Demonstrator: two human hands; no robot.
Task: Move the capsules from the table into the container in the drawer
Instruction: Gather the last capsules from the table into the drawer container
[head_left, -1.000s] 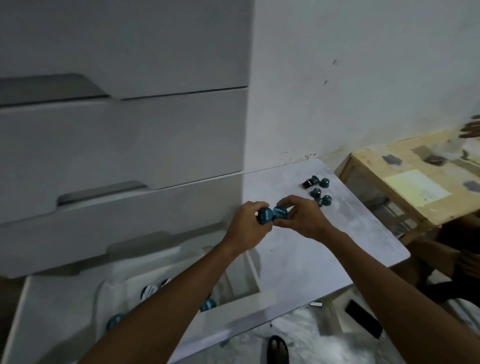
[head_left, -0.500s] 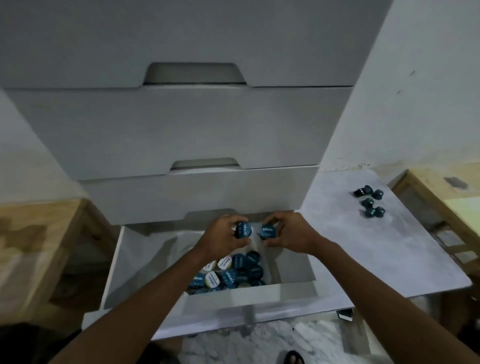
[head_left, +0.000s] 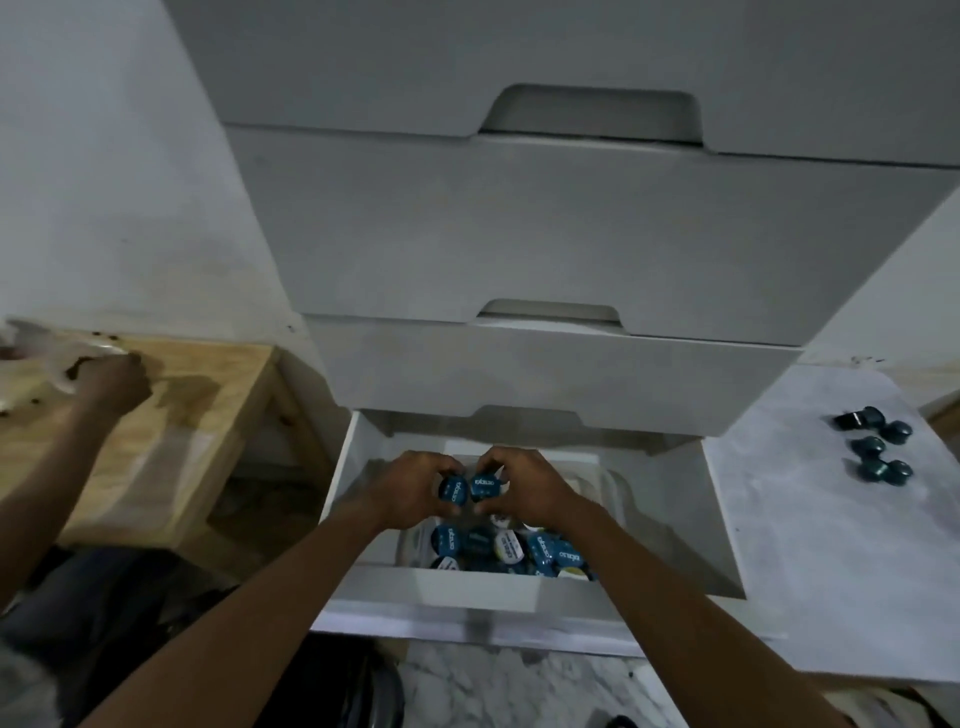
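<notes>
Both my hands hover side by side over the open bottom drawer (head_left: 722, 519). My left hand (head_left: 410, 486) grips one blue capsule (head_left: 451, 489). My right hand (head_left: 524, 488) grips another blue capsule (head_left: 485, 486); the two capsules almost touch. Below them a clear container (head_left: 615, 488) in the drawer holds several blue and white-lidded capsules (head_left: 519, 551). Several dark blue capsules (head_left: 878, 447) lie on the white table (head_left: 831, 571) to the right.
Two shut white drawers (head_left: 519, 234) rise above the open one. A wooden bench (head_left: 171, 415) stands at the left, where another person's hand (head_left: 111, 387) rests on it. A marble floor shows below the drawer front.
My hands carried the two capsules from over the table leftward to above the container in the drawer. The view swung left and down, bringing the bench and the other person's hand in.
</notes>
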